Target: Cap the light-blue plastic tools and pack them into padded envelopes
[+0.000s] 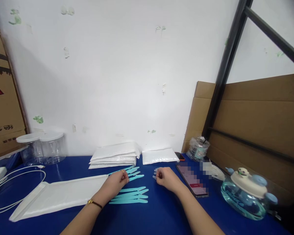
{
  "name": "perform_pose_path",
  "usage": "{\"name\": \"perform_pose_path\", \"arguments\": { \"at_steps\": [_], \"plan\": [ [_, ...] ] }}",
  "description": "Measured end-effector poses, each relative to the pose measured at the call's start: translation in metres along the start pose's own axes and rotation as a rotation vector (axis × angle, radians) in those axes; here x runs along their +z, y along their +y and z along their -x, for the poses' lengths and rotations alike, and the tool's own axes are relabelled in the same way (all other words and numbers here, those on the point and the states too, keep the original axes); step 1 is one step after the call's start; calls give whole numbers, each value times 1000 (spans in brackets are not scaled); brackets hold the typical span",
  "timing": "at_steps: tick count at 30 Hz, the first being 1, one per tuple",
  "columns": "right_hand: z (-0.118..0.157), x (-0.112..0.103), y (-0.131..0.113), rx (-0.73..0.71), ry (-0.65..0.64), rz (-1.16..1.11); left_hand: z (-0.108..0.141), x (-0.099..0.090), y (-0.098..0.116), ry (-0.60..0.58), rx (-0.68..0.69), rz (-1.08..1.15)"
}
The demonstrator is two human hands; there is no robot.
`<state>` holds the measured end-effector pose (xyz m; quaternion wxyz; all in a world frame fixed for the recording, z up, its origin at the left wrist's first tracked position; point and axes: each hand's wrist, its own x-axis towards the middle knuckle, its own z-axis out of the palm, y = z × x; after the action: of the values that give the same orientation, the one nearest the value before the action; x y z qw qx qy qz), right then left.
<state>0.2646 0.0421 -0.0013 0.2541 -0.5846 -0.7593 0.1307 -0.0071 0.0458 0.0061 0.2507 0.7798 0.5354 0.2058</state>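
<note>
My left hand (118,181), with a ring and a bracelet, lies over the upper group of turquoise strips (136,177), its fingers drawn together in a pinch; what is between the fingertips is too small to tell. Just nearer me lies a second group of turquoise strips (129,196), spread side by side. My right hand (165,179) is at small translucent pieces (156,173) to the right of the strips, thumb and fingers curled together; whatever they grip is hidden. A long white padded envelope (63,195) lies flat left of my left hand.
Stacked white envelopes (115,155) and another white packet (159,156) lie along the wall. A phone (192,181) and a clear blue bottle (245,195) are at the right. Lidded jars (52,148) and a white cable (45,176) are at the left.
</note>
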Motion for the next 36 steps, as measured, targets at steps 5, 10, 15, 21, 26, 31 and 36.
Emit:
{"name": "perform_pose_path", "arguments": {
  "at_steps": [5,10,15,21,26,31,36],
  "plan": [
    [0,1,-11,-46,-65,-413,-2,3,-2,-5,30,27],
    [1,2,-20,-45,-85,-496,-4,4,-2,6,43,15],
    [2,8,-24,-73,-150,-608,-3,7,4,-15,37,20],
    [1,12,-24,-84,-186,-601,-1,10,10,-5,108,-20],
    [-4,-13,2,-6,109,-197,-6,-5,1,160,-4,-213],
    [-2,-22,21,120,65,141,-3,-11,-5,154,33,-232],
    [1,-14,21,118,22,223,3,0,-6,-106,93,-116]
  ]
}}
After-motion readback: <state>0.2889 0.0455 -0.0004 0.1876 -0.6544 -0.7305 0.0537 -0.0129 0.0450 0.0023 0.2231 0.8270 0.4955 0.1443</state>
